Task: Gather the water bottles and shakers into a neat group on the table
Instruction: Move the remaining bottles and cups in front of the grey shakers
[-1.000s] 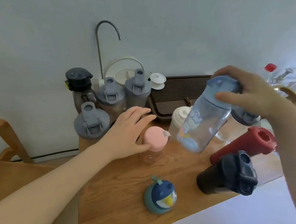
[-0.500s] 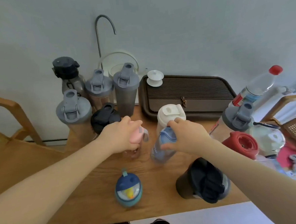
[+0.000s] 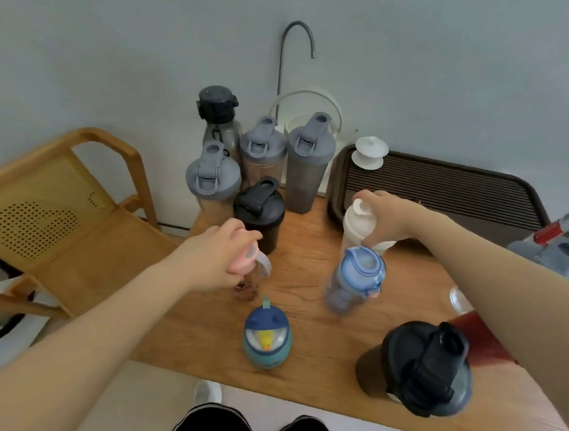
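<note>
My left hand (image 3: pixel 216 253) is closed over the pink lid of a small clear bottle (image 3: pixel 247 287) that stands on the wooden table (image 3: pixel 312 341). My right hand (image 3: pixel 389 219) grips the top of a white bottle (image 3: pixel 358 225). The blue-lidded clear bottle (image 3: pixel 355 279) stands free just in front of it. A small blue duck cup (image 3: pixel 267 337) sits near the front edge. A black shaker (image 3: pixel 418 367) stands at the front right. Several grey-lidded and black-lidded shakers (image 3: pixel 259 170) cluster at the back left.
A dark slatted tray (image 3: pixel 442 184) with a white lidded cup (image 3: pixel 369 152) lies at the back right. A gooseneck tap (image 3: pixel 293 46) rises by the wall. A wooden chair (image 3: pixel 74 210) stands left of the table. A red bottle (image 3: pixel 480 339) lies under my right forearm.
My right hand has let go of the blue-lidded bottle, which stands on the table, and has moved back onto the white bottle. My left hand stays on the pink-lidded bottle.
</note>
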